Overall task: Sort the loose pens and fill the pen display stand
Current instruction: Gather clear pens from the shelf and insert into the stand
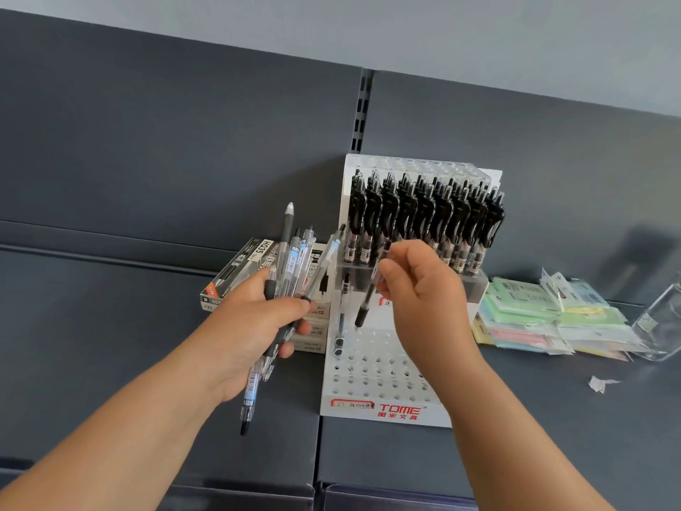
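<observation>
One pen point(365, 303) pinched in right hand point(423, 289), tip down — just above stand point(368, 409)

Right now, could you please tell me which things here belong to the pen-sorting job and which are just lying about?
Job: bundle of pens gripped in the left hand; single pen pinched by the right hand; pen display stand.
Lying about: pen boxes; coloured packets; clear container; paper scrap.

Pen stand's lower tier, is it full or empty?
Nearly empty: the pen stand's lower tier shows rows of bare holes, with only one pen plainly standing near its back left corner.
</observation>
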The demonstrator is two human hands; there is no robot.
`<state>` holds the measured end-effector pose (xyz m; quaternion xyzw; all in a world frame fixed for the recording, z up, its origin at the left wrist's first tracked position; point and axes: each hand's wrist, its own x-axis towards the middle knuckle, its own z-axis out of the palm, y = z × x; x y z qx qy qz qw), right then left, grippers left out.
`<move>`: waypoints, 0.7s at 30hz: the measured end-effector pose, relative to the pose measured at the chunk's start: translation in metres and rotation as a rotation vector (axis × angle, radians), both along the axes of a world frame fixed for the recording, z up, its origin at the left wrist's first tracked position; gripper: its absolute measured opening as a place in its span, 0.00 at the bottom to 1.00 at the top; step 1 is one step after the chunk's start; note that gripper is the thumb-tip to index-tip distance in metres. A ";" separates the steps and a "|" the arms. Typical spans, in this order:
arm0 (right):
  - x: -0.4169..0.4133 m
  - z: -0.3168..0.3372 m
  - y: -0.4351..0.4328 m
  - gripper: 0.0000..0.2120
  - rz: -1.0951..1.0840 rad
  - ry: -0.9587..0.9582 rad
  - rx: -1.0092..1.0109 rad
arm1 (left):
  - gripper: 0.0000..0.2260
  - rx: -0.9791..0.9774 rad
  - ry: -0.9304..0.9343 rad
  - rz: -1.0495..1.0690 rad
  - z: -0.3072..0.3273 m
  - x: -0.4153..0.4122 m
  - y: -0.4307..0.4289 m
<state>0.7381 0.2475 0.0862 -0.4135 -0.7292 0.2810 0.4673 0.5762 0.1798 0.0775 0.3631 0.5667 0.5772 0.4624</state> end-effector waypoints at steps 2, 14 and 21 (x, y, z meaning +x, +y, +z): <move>-0.002 -0.006 0.002 0.07 -0.012 -0.045 -0.010 | 0.12 0.003 -0.004 0.002 0.000 0.000 -0.001; -0.004 -0.016 0.003 0.08 -0.149 -0.383 -0.033 | 0.11 0.051 -0.078 -0.002 0.002 -0.005 -0.006; -0.020 0.017 -0.008 0.04 0.118 0.191 -0.328 | 0.13 0.114 -0.085 0.019 0.004 -0.004 -0.009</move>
